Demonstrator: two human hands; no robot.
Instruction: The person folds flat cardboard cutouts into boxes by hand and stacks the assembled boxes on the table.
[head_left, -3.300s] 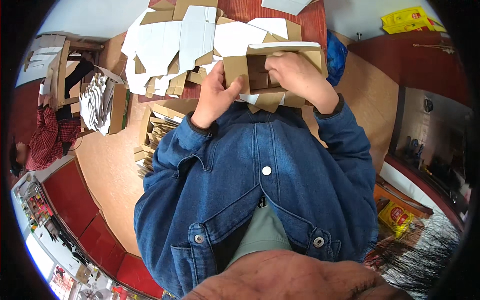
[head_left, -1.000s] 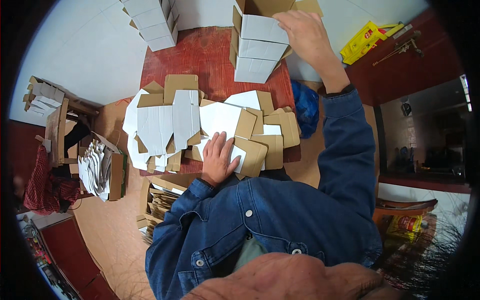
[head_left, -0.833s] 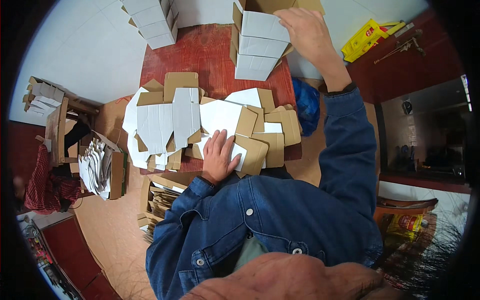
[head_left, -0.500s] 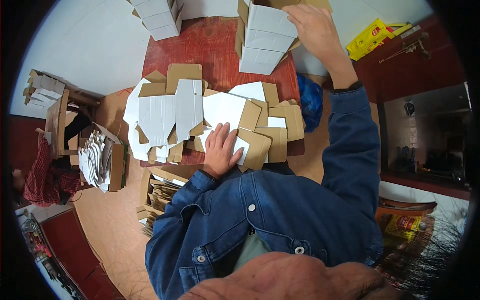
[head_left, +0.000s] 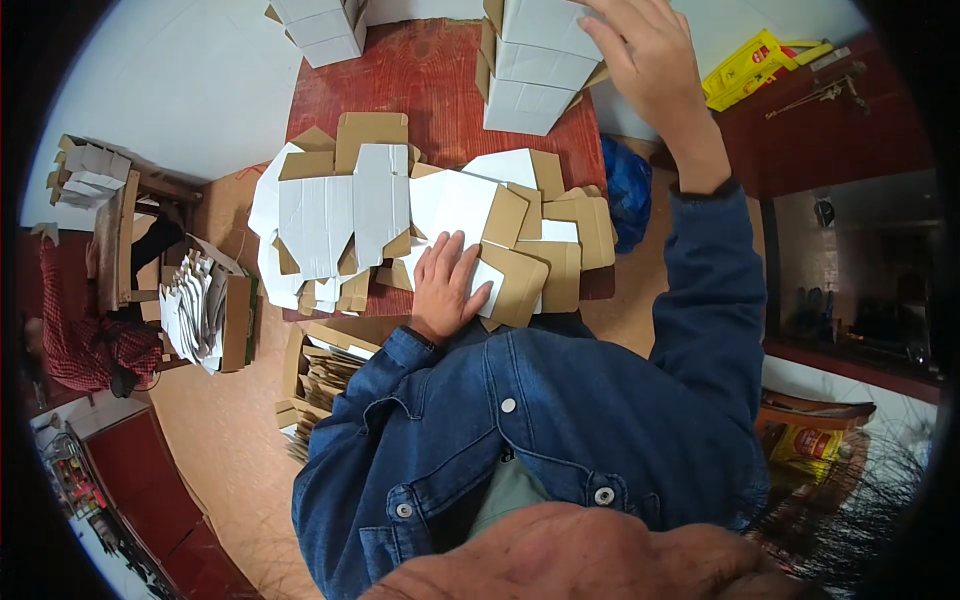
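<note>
My left hand [head_left: 445, 285] lies flat with its fingers stretched out over a flat white-and-brown carton blank [head_left: 450, 205] near the table's front edge. More unfolded cardboard blanks [head_left: 317, 225] overlap it on the left, and others [head_left: 550, 270] on the right. At the upper right, my right hand [head_left: 655, 60] is raised beside the top of a stack of folded white boxes [head_left: 540, 65]. Its thumb stands apart from the fingers, and nothing shows in its grasp. The upper picture edge cuts off part of the hand and the stack's top.
A second stack of white boxes [head_left: 322, 30] stands at the table's [head_left: 430, 65] far left. Cartons full of flat blanks [head_left: 235, 320] are on the floor to the left and below the table [head_left: 325, 375]. Farther left is another person in a checked sleeve [head_left: 110, 345]. A blue bag [head_left: 627, 195] sits right of the table.
My right hand has shifted slightly up and right at the box stack. The left hand stays on the blanks. The other person at the left has moved an arm upward.
</note>
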